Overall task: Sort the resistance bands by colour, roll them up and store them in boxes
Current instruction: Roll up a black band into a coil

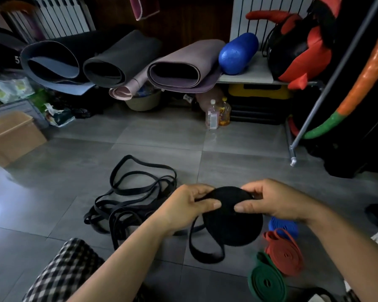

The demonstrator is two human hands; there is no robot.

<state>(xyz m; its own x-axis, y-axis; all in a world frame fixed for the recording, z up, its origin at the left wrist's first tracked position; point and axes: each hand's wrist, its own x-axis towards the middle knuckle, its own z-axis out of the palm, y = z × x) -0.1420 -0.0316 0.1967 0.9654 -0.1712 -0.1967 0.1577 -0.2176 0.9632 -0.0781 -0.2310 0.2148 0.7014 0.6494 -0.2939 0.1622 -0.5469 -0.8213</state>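
Observation:
Both hands hold a large black roll of resistance band (231, 221) in the air above the floor. My left hand (190, 207) pinches its left edge, thumb on the face. My right hand (268, 201) grips the right edge, thumb pressed on the face too. A loose black tail (203, 251) hangs from the roll in a loop. A tangle of loose black bands (129, 201) lies on the floor to the left. Rolled bands sit at the lower right: a blue roll (285, 226), a red roll (285, 251) and a green roll (266, 280).
A cardboard box (11, 136) stands at the far left. Rolled yoga mats (109, 62) and a blue foam roller (238, 53) lie on a low shelf at the back. Two bottles (217, 115) stand on the grey tiled floor. A metal rack leg (292, 149) is at the right.

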